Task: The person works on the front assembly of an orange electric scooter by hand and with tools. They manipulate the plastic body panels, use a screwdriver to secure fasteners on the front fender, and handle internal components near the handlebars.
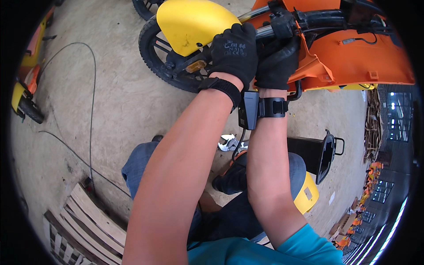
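Note:
My left hand [235, 54], in a black work glove, is curled against the rear edge of a yellow front fender [194, 26], beside a shiny metal fork tube [264, 32]. Its fingertips are hidden behind the knuckles. Close by on the right, my right hand [278, 66], also gloved in black, is bent in under the clamp area [282, 24], against the orange body panel [342, 57]. What its fingers hold is hidden. Below the fender, a black-tyred front wheel [154, 57] and an amber reflector [195, 66] show.
A loose connector [348, 41] hangs over the orange panel. A black open box with a handle [324, 154] stands on the floor at right, near a yellow panel [306, 194]. Slatted wood [88, 225] lies lower left, and a cable [94, 88] crosses the floor. Other vehicles stand far left.

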The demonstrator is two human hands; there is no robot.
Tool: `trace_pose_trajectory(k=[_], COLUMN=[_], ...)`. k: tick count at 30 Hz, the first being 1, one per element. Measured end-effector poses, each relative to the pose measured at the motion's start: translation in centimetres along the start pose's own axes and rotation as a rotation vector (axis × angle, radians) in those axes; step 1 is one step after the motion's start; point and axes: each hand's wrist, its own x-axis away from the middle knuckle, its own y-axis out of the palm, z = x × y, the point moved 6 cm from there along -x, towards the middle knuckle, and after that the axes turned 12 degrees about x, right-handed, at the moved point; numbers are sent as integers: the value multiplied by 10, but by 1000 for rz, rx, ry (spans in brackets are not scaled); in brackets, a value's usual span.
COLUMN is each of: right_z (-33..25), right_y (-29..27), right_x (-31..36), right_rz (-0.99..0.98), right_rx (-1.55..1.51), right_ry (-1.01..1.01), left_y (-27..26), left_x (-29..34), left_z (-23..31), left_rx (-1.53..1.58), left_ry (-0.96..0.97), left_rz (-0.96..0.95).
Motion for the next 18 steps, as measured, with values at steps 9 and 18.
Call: trace_pose_trajectory(k=[9, 18], right_z=[12, -17], right_y=[5, 30], right_x=[-13, -19], right_rz=[-223, -413], right_rx=[-583, -1068], right_ry=[21, 62], left_y=[1, 1], left_x=[1, -1], left_z=[2, 4], left_rx=[-36, -51], left_ry=[63, 60], left_rz=[1, 1])
